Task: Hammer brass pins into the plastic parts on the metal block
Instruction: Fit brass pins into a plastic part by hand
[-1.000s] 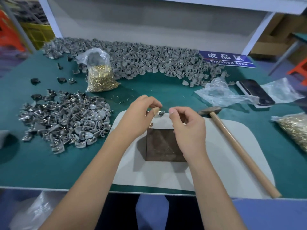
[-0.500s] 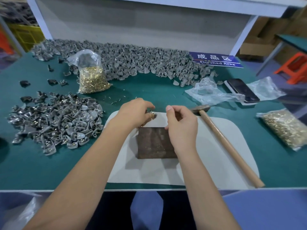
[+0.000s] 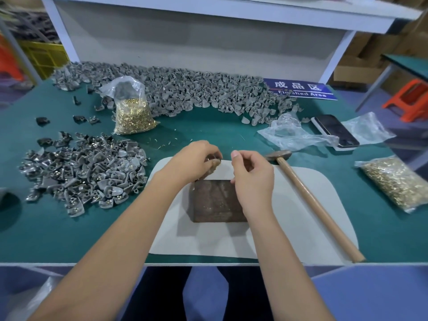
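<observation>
The dark, worn metal block sits on a pale rounded mat near the front edge of the green table, and everything else is placed from that block. Just past the block's far left corner, my left hand has its fingers curled around a small grey plastic part, which is blurred and mostly hidden in my grip. Over the block's far right corner, my right hand has thumb and forefinger pinched tightly together; whether a brass pin sits between them I cannot tell. The 2 hands are close but apart, with a narrow gap between them above the block's far edge. To the right of the block lies a hammer, its metal head at the far edge of the mat and its wooden handle running diagonally toward the table's front edge. To the left of the block, off the mat, is a heap of grey parts with glints of brass. Beyond the block and to the left stands a clear bag of brass pins, and behind it a long band of grey parts stretches along the back of the table. Far right of the block lies a 2nd bag of brass pins. Beyond the hammer head are crumpled clear plastic and a phone lying face up, and further back a blue sign reads "Finished Area".
</observation>
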`<state>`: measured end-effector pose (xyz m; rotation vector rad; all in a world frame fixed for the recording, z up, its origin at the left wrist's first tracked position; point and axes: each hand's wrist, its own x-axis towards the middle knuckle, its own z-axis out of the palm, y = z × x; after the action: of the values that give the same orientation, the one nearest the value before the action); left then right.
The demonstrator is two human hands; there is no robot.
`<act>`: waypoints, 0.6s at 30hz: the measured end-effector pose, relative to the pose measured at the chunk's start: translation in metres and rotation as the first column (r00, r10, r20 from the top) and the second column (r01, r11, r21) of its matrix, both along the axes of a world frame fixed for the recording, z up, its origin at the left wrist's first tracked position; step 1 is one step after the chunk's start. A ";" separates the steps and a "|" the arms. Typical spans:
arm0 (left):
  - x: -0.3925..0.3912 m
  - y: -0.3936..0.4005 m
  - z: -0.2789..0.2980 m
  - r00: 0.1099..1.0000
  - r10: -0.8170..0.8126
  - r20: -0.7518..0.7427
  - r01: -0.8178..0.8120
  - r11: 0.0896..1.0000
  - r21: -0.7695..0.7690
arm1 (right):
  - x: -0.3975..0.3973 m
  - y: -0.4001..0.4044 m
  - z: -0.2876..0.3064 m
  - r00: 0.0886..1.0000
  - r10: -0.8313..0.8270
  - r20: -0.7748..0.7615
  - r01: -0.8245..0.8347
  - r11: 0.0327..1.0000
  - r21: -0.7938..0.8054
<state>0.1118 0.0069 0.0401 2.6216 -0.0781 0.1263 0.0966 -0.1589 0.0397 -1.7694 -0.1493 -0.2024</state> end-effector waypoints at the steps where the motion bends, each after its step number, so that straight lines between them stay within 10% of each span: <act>1: -0.006 -0.001 -0.002 0.999 0.027 0.047 -0.020 0.991 -0.135 | -0.002 -0.001 0.000 0.999 0.030 0.010 -0.030 0.999 -0.011; 4: -0.030 -0.004 -0.010 0.982 0.156 0.107 -0.072 0.831 -0.551 | -0.003 -0.002 0.000 0.985 0.153 0.078 -0.148 0.987 -0.062; 9: -0.057 -0.006 -0.020 0.961 0.267 0.074 -0.091 0.557 -0.825 | -0.002 -0.001 0.003 0.958 0.253 0.133 -0.235 0.962 -0.137; 18: -0.070 -0.013 -0.023 0.921 0.332 0.205 -0.060 0.639 -0.767 | -0.005 -0.001 -0.001 0.943 0.311 0.119 -0.297 0.947 -0.120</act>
<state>0.0416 -0.0060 0.0175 1.7297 0.1327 0.5569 0.0911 -0.1601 0.0390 -1.8056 -0.5375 -0.0925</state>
